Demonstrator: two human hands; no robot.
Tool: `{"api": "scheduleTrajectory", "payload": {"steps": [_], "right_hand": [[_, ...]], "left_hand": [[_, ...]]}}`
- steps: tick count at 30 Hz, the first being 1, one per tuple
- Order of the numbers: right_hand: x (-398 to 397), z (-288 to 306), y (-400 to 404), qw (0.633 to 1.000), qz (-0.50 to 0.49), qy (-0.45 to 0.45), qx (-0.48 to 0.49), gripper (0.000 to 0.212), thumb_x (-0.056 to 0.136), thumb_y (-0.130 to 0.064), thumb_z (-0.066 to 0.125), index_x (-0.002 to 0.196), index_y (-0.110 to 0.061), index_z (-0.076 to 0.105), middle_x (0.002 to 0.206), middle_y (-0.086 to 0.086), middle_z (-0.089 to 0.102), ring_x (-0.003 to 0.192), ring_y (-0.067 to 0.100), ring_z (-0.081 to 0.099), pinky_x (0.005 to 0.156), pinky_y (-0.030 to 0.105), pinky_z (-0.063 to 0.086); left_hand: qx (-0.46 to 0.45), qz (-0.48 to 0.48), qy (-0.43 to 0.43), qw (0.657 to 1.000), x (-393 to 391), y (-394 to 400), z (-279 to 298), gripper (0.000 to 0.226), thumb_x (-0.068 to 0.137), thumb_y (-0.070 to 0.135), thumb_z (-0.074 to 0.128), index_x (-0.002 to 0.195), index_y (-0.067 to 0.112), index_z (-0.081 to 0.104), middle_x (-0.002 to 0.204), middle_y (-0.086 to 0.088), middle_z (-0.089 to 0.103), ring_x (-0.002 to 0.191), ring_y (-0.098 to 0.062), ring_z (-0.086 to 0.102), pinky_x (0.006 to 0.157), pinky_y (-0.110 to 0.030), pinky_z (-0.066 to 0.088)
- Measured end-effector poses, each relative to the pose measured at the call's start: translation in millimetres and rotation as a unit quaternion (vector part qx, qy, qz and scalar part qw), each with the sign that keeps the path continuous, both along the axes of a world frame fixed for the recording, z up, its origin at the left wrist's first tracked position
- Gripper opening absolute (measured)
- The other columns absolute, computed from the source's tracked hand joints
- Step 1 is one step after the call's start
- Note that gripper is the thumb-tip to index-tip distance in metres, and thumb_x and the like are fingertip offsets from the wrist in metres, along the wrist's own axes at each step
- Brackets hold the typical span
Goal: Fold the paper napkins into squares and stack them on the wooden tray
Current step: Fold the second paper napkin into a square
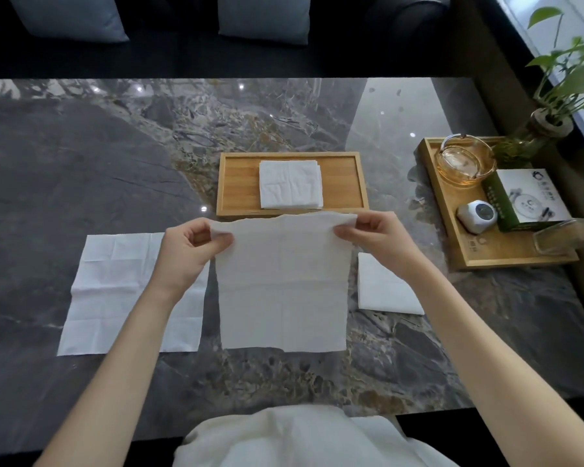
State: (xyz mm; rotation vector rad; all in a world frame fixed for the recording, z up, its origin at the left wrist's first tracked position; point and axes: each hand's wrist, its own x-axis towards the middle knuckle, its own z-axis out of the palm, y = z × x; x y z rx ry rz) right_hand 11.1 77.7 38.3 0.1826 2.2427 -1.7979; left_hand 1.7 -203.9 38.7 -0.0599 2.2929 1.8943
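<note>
A white paper napkin point(282, 284) lies unfolded in the middle of the dark marble table, its far edge lifted. My left hand point(191, 251) pinches its far left corner and my right hand point(373, 232) pinches its far right corner. Just beyond stands the wooden tray point(236, 187) with a stack of folded napkins point(290, 184) in its middle. Another unfolded napkin point(115, 284) lies flat to the left, partly under my left forearm. A further napkin point(381, 288) lies to the right, partly hidden by my right forearm.
A second wooden tray point(466, 251) at the right holds a glass ashtray point(466, 160), a green and white box point(526, 200), a small white device point(477, 212) and a clear holder point(560, 237). A potted plant point(553, 106) stands behind it. Cushions lie beyond the table's far edge.
</note>
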Motion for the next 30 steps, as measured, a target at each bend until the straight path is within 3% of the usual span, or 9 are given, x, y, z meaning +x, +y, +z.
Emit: {"api": "scheduleTrajectory", "payload": {"steps": [3, 5, 7, 11, 15, 20, 23, 28, 30], "right_hand": [[-6, -22, -3, 0.999, -0.005, -0.022, 0.032, 0.013, 0.082, -0.014, 0.067, 0.087, -0.003, 0.07, 0.087, 0.021, 0.069, 0.078, 0.018, 0.06, 0.078, 0.034, 0.046], [-8, -33, -5, 0.997, -0.024, -0.03, 0.06, 0.006, 0.082, -0.016, 0.068, 0.084, -0.012, 0.071, 0.091, 0.023, 0.07, 0.077, 0.019, 0.059, 0.078, 0.035, 0.046], [-8, -41, -8, 0.995, -0.044, -0.037, 0.078, 0.004, 0.081, -0.017, 0.068, 0.083, -0.02, 0.071, 0.091, 0.018, 0.071, 0.079, 0.02, 0.06, 0.079, 0.035, 0.048], [0, -40, -11, 0.994, -0.076, -0.021, 0.071, 0.009, 0.081, -0.013, 0.068, 0.088, -0.016, 0.071, 0.093, 0.003, 0.069, 0.085, 0.02, 0.062, 0.081, 0.036, 0.049], [21, -31, -11, 0.996, -0.063, 0.019, 0.063, 0.008, 0.079, -0.01, 0.07, 0.084, -0.015, 0.073, 0.096, -0.008, 0.066, 0.091, 0.017, 0.058, 0.08, 0.039, 0.047], [54, -35, -13, 0.993, -0.045, 0.053, 0.095, 0.016, 0.076, -0.01, 0.072, 0.077, -0.026, 0.072, 0.103, -0.01, 0.065, 0.107, 0.011, 0.051, 0.083, 0.015, 0.04], [70, -46, -19, 0.992, -0.041, 0.05, 0.104, 0.026, 0.074, -0.004, 0.072, 0.075, -0.029, 0.071, 0.105, -0.009, 0.063, 0.106, 0.009, 0.048, 0.075, 0.001, 0.034], [97, -68, -27, 0.979, -0.017, 0.091, 0.183, 0.032, 0.07, 0.003, 0.071, 0.077, -0.028, 0.071, 0.099, -0.014, 0.063, 0.103, 0.006, 0.048, 0.076, 0.01, 0.04], [105, -78, -27, 0.946, 0.01, 0.146, 0.29, 0.032, 0.066, 0.0, 0.076, 0.089, -0.023, 0.071, 0.102, -0.005, 0.068, 0.105, 0.015, 0.052, 0.087, 0.027, 0.043]], "left_hand": [[-0.027, 0.0, -0.031, 0.999, -9, 0, -22, 0.015, 0.078, 0.005, 0.066, 0.075, 0.02, 0.067, 0.066, 0.016, 0.071, 0.07, 0.0, 0.065, 0.064, -0.01, 0.049], [-0.051, -0.002, -0.043, 0.998, -13, -1, -33, 0.013, 0.078, 0.009, 0.067, 0.077, 0.022, 0.067, 0.073, 0.011, 0.07, 0.074, -0.004, 0.064, 0.066, -0.01, 0.05], [-0.073, -0.005, -0.04, 0.997, -14, -2, -39, 0.014, 0.078, 0.01, 0.068, 0.077, 0.024, 0.067, 0.074, 0.01, 0.069, 0.072, -0.001, 0.063, 0.066, -0.011, 0.049], [-0.095, -0.017, -0.033, 0.995, -8, -4, -35, 0.017, 0.079, 0.009, 0.066, 0.077, 0.026, 0.067, 0.08, 0.007, 0.068, 0.072, 0.005, 0.062, 0.066, -0.009, 0.049], [-0.092, -0.014, -0.043, 0.995, 7, -9, -24, 0.013, 0.078, 0.01, 0.066, 0.082, 0.022, 0.069, 0.092, 0.007, 0.068, 0.087, -0.007, 0.063, 0.078, -0.021, 0.049], [-0.144, -0.07, -0.045, 0.986, 34, -16, -23, 0.014, 0.077, 0.01, 0.067, 0.077, 0.023, 0.072, 0.104, 0.019, 0.06, 0.099, 0.001, 0.053, 0.08, -0.015, 0.038], [-0.168, -0.08, -0.039, 0.982, 48, -21, -31, 0.021, 0.076, 0.008, 0.068, 0.072, 0.029, 0.071, 0.106, 0.023, 0.056, 0.1, 0.004, 0.049, 0.084, -0.02, 0.039], [-0.196, -0.097, -0.007, 0.976, 63, -27, -47, 0.041, 0.073, 0.002, 0.07, 0.064, 0.042, 0.068, 0.105, 0.024, 0.056, 0.107, -0.004, 0.047, 0.093, -0.027, 0.037], [-0.223, -0.112, 0.023, 0.968, 69, -26, -55, 0.05, 0.071, -0.003, 0.07, 0.064, 0.046, 0.066, 0.107, 0.014, 0.059, 0.111, -0.009, 0.047, 0.097, -0.033, 0.039]]}}
